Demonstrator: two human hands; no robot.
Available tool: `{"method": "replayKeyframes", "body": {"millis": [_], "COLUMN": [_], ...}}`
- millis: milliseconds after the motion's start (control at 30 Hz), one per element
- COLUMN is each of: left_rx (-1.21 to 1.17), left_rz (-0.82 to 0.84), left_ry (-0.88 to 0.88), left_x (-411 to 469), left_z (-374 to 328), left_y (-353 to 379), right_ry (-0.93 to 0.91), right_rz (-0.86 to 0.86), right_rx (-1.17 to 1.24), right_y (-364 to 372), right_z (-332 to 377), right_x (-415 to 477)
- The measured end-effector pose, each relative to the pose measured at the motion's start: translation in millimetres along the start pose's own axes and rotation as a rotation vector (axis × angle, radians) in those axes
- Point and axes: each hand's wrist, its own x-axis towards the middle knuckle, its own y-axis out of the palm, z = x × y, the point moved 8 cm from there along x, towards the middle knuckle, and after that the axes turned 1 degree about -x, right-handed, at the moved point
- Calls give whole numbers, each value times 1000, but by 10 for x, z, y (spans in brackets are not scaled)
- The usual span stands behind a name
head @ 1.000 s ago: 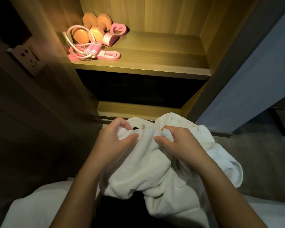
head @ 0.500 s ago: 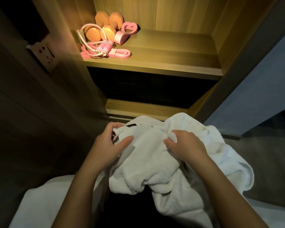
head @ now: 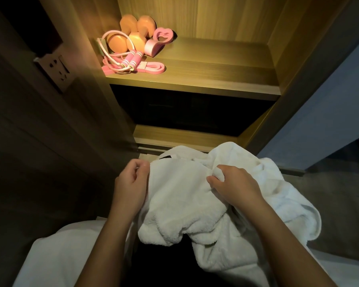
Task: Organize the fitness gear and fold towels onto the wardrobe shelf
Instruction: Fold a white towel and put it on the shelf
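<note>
Right hand point(head: 234, 183) pinches a fold of the towel point(head: 180, 199); left hand point(head: 131, 187) grips the towel's left edge; the shelf point(head: 216, 65) lies beyond the towel.

Dumbbells point(head: 133, 36) sit in the shelf's point(head: 216, 73) back-left corner, the jump rope point(head: 131, 59) just before them. Below the shelf, the towel point(head: 180, 195) hangs between left hand point(head: 131, 187) and right hand point(head: 234, 183).
</note>
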Motion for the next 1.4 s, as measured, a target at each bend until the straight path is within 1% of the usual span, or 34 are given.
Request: {"method": "replayKeyframes", "body": {"millis": [67,300,533,567,633,733,800,900,967,1100,1233,1267,1400], "left_rx": [22,122,231,238,269,314,311,310,318,302,153,150,388], "left_rz": [38,93,152,162,196,276,295,302,296,283,271,272,263], "left_ry": [65,248,288,293,323,393,440,483,483,451,323,312,439], "left_x": [-26,-125,-163,-164,-182,-245,-286,-326,-338,-356,-344,-340,-322], "left_z": [-80,-263,-279,-288,-317,-392,-450,-499,-492,-443,-421,-428,-533], "left_y": [28,155,245,264,320,455,523,574,584,588,546,543,521], "right_ry": [-2,-4,-17,-34,-92,-241,-320,-395,-418,-372,-377,-382,-396], "right_rz": [1,9,10,0,-39,-98,-121,-92,-82,-53,-72,-78,-70], "right_rx": [0,-1,-7,11,127,315,364,379,377,284,290,297,306], "right_y": [1,-3,-36,-55,-149,-334,-389,-371,-356,-295,-273,-272,-260], "right_z": [6,10,37,49,91,257,370,514,557,568,563,558,543], "right_x": [-7,-23,-65,-80,-137,-275,-331,-392,-410,-352,-353,-357,-381]}}
